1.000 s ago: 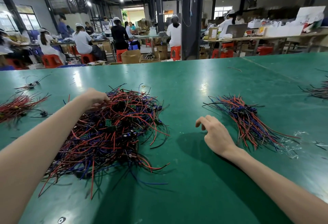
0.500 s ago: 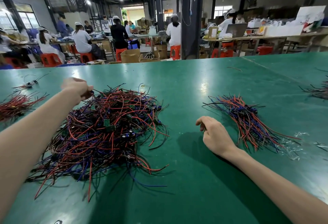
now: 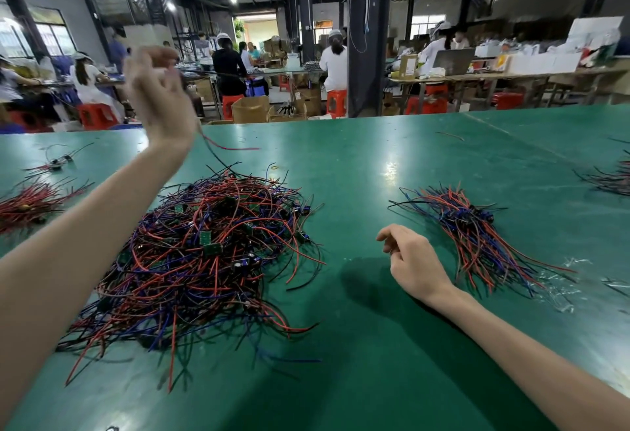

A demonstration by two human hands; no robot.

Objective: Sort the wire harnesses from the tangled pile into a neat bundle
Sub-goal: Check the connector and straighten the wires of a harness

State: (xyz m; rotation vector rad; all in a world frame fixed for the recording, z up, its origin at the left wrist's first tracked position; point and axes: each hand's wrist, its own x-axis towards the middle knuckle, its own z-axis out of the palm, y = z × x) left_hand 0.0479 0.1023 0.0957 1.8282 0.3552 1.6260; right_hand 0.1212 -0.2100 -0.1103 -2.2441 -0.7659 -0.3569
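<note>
A tangled pile of red, blue and black wire harnesses with small green boards lies on the green table, left of centre. My left hand, blurred, is raised high above the pile's far edge and pinches one wire harness, whose red and black wires trail down toward the pile. A neater bundle of harnesses lies on the right. My right hand rests on the table between pile and bundle, fingers loosely curled, holding nothing.
A small red wire bunch and a loose harness lie at the far left. More dark wires sit at the right edge. Clear plastic scraps lie by the bundle. People work at benches beyond the table.
My left hand has risen from the pile's far edge to well above the table, drawing one harness up out of the tangle. My right hand has barely moved.
</note>
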